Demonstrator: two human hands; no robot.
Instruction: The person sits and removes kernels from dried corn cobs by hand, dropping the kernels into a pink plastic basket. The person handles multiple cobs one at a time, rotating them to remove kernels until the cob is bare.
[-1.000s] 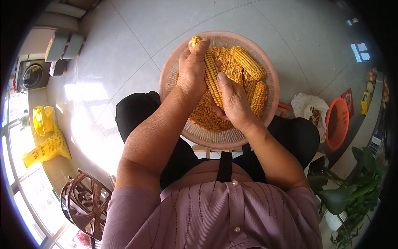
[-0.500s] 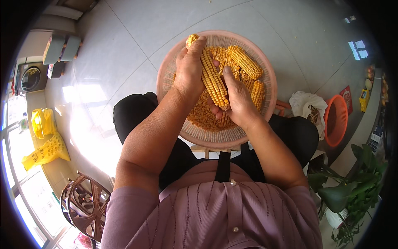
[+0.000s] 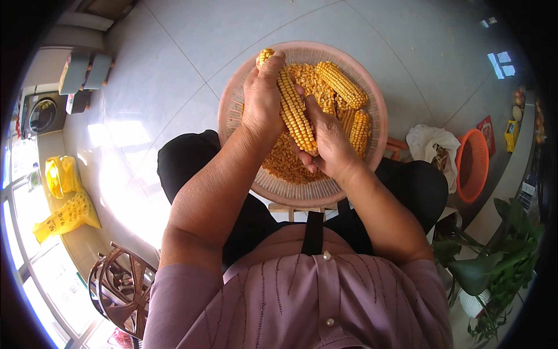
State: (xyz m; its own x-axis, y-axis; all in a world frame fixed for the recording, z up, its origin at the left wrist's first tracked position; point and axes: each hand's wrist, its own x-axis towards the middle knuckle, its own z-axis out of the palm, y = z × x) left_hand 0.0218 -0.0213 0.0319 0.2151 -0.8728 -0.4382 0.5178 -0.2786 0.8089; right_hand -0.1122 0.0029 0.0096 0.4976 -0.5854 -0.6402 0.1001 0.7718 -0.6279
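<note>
A yellow ear of corn slants between my two hands above a round pink basket. My left hand is closed round its upper left side, the thumb lying across it. More yellow kernels poke out beyond that thumb; whether they belong to the same ear I cannot tell. Against the lower right side presses my right hand, thumb along the ear and fingers curled underneath, partly hidden. Loose corn kernels cover the basket's bottom. Several other ears lie at its right side.
My knees in black trousers flank the basket. To the right are a white bag, an orange plastic basket and a leafy plant. Yellow bags and a brown woven chair are at left.
Both hands and the ear have shifted slightly left. My right thumb has slid a little up and left along the ear. The ears in the basket look unmoved.
</note>
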